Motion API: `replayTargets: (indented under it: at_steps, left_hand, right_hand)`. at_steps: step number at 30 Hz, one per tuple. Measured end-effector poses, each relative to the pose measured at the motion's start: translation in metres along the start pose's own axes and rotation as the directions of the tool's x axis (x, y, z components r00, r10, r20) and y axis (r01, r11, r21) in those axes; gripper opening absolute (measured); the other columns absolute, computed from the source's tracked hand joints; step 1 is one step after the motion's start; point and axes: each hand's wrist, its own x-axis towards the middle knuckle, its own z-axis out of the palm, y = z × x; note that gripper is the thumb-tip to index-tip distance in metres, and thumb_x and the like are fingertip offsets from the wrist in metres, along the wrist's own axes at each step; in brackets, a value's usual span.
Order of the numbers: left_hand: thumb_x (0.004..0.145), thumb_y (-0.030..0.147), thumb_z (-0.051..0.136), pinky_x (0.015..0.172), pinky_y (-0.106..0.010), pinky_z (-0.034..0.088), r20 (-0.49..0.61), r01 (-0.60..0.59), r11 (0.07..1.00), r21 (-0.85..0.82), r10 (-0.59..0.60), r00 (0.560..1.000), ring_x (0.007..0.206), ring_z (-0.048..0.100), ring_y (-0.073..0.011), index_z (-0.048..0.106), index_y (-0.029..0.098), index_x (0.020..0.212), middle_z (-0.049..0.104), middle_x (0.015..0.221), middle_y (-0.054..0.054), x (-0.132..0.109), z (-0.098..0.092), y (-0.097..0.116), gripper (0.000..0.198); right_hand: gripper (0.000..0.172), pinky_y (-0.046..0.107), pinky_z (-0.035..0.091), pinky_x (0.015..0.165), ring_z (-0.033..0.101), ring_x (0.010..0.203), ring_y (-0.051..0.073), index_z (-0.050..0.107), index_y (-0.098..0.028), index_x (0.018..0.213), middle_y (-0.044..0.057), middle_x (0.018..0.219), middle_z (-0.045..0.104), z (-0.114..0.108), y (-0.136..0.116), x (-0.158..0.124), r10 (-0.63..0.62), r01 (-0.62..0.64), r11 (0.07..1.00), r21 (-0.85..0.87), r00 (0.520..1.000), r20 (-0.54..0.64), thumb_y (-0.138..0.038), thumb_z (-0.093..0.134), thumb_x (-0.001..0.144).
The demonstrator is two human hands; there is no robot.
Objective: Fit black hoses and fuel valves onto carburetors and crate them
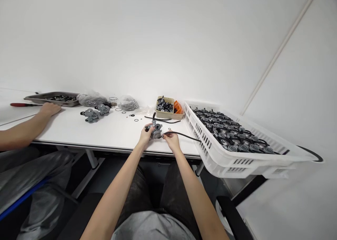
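"While the left hand [145, 135] gripped the metal carburetor [157, 126] over the tabletop [121, 131], how was the right hand [172, 140] set?"

"It pinched the black hose [184, 135] beside the carburetor, presumably to control its end; the left grip seemingly gave steadiness, and the white crate [221, 160] stood close, likely for easy reach"

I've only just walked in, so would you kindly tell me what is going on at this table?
The person's left hand holds a grey metal part above the table, while the right hand pinches a black hose near its end, close against that part. Whether the hose is fitted yet is too small to tell. To the right, a white crate holds rows of similar parts. On the left, another person's hand rests by a brown tray.
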Motion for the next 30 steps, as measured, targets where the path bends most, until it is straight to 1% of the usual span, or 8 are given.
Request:
replayTargets:
  at_steps: [6, 10, 13, 16, 20, 22, 27, 30]
  left_hand:
    - [0.061, 0.041, 0.08, 0.066, -0.03, 0.049, 0.054, 0.002, 0.998, 0.055, -0.005, 0.999, 0.075, 0.064, -0.0183, 0.066, 0.015, 0.097, 0.069, 0.088, -0.008, 0.0022, -0.0027, -0.0029, 0.046]
    - [0.062, 0.04, 0.079, 0.065, -0.028, 0.047, 0.092, 0.008, 0.997, 0.075, -0.015, 0.996, 0.072, 0.062, -0.0174, 0.067, 0.015, 0.098, 0.069, 0.084, -0.007, 0.0031, -0.004, -0.0046, 0.045]
    - [0.063, 0.041, 0.078, 0.064, -0.028, 0.046, 0.111, 0.012, 0.997, 0.078, -0.02, 0.994, 0.071, 0.062, -0.0173, 0.066, 0.015, 0.099, 0.069, 0.084, -0.006, 0.0024, -0.0039, -0.0048, 0.046]
    - [0.063, 0.041, 0.077, 0.065, -0.028, 0.046, 0.136, 0.013, 0.997, 0.078, -0.024, 0.99, 0.071, 0.062, -0.0172, 0.066, 0.015, 0.099, 0.069, 0.085, -0.007, 0.0015, -0.0032, -0.0042, 0.046]
    - [0.064, 0.042, 0.077, 0.066, -0.029, 0.047, 0.156, 0.014, 0.997, 0.081, -0.026, 0.987, 0.072, 0.062, -0.0175, 0.066, 0.015, 0.099, 0.069, 0.086, -0.008, 0.0015, -0.0034, -0.0037, 0.045]
    - [0.064, 0.043, 0.077, 0.066, -0.028, 0.047, 0.155, 0.011, 0.997, 0.08, -0.023, 0.988, 0.073, 0.062, -0.0174, 0.065, 0.015, 0.099, 0.069, 0.086, -0.007, 0.002, -0.0041, -0.0043, 0.046]
    - [0.065, 0.049, 0.075, 0.066, -0.029, 0.047, 0.145, 0.02, 0.997, 0.08, -0.032, 0.989, 0.073, 0.062, -0.0181, 0.063, 0.015, 0.099, 0.068, 0.085, -0.007, 0.003, -0.0058, -0.007, 0.05]
    - [0.064, 0.053, 0.074, 0.065, -0.028, 0.048, 0.138, 0.023, 0.996, 0.085, -0.035, 0.99, 0.073, 0.062, -0.0178, 0.063, 0.015, 0.099, 0.067, 0.084, -0.006, 0.0031, -0.0061, -0.0076, 0.052]
  right_hand:
    - [0.031, 0.029, 0.043, 0.063, 0.054, 0.062, 0.016, 0.053, -0.021, 0.063, 0.0, 0.063, 0.057, 0.0009, 0.0021, 0.0007, -0.006, 0.006, 1.0, -0.007, 0.999, -0.041, -0.041, 0.076, 0.058]
    - [0.035, 0.027, 0.041, 0.06, 0.05, 0.06, 0.014, 0.045, -0.022, 0.062, -0.004, 0.06, 0.051, 0.0011, 0.0037, 0.0012, -0.028, 0.028, 1.0, -0.008, 0.999, -0.034, -0.042, 0.074, 0.061]
    - [0.035, 0.027, 0.042, 0.061, 0.049, 0.061, 0.014, 0.043, -0.023, 0.063, -0.004, 0.062, 0.05, 0.0008, 0.0051, 0.0015, -0.046, 0.045, 0.999, -0.017, 0.999, -0.023, -0.04, 0.073, 0.062]
    - [0.033, 0.027, 0.043, 0.065, 0.051, 0.065, 0.014, 0.044, -0.023, 0.071, -0.003, 0.069, 0.052, -0.0003, 0.0051, 0.001, -0.059, 0.057, 0.998, -0.037, 0.997, -0.046, -0.037, 0.073, 0.062]
    - [0.038, 0.029, 0.043, 0.068, 0.054, 0.073, 0.015, 0.049, -0.022, 0.088, 0.002, 0.094, 0.058, -0.0013, 0.0036, -0.0017, -0.066, 0.058, 0.994, -0.088, 0.994, -0.089, -0.035, 0.074, 0.061]
    - [0.039, 0.029, 0.042, 0.067, 0.055, 0.077, 0.017, 0.051, -0.022, 0.092, 0.004, 0.101, 0.058, -0.001, 0.0031, -0.0029, -0.07, 0.059, 0.992, -0.114, 0.993, -0.093, -0.036, 0.073, 0.063]
    - [0.035, 0.029, 0.041, 0.064, 0.056, 0.08, 0.018, 0.054, -0.022, 0.093, 0.005, 0.105, 0.058, 0.0004, 0.0026, -0.0038, -0.085, 0.074, 0.984, -0.16, 0.994, -0.065, -0.034, 0.071, 0.065]
    - [0.035, 0.029, 0.04, 0.064, 0.056, 0.083, 0.019, 0.052, -0.022, 0.091, 0.005, 0.102, 0.057, 0.0002, 0.0017, -0.0043, -0.098, 0.081, 0.981, -0.178, 0.992, -0.085, -0.035, 0.071, 0.065]
